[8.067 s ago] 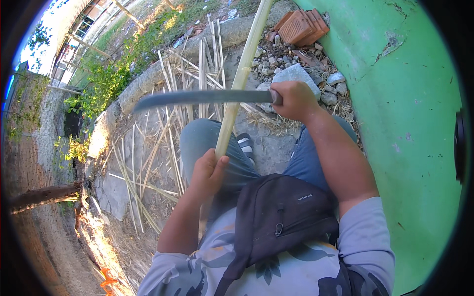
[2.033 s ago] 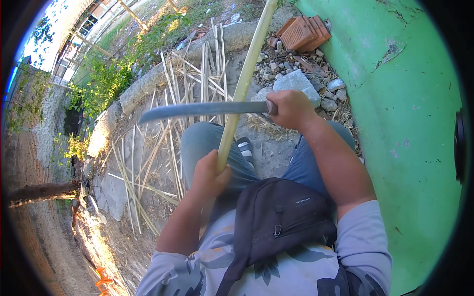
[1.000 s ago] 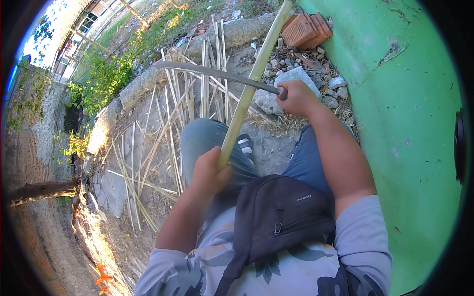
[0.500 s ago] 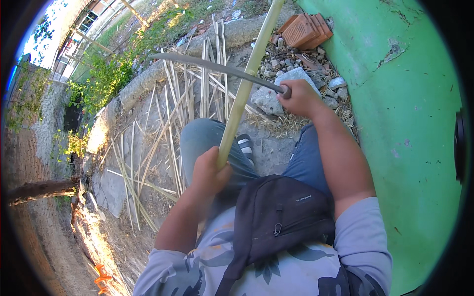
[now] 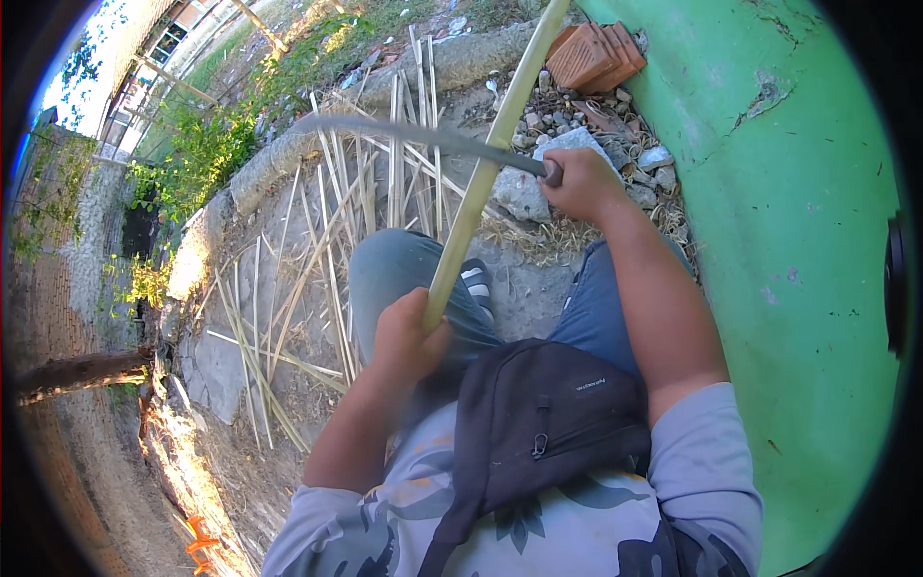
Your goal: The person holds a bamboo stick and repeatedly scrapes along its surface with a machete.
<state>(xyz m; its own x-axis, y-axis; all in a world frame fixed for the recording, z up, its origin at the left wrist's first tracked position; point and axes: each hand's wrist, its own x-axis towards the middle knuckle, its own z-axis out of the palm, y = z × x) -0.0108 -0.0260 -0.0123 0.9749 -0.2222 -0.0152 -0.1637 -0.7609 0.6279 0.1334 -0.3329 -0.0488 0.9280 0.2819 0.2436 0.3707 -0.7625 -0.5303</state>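
Note:
My left hand is closed round the lower end of a long pale bamboo strip, which slants up and away past my left knee. My right hand grips the dark handle of a long, curved machete. Its blade lies across the strip, above my left hand, and points to the left; the far end is smeared by motion. Where the two cross, I cannot tell how deep the edge sits in the bamboo. A black bag rests on my lap.
Several split bamboo strips lie scattered on the ground at left. Ahead are a concrete chunk, gravel and a stack of orange bricks. A green wall stands close on the right, a low stone edging beyond the strips.
The machete has slid slightly down and toward me along the strip, its tip now lower and blurred. The strip's top has shifted a little to the right; my left hand has stayed almost still.

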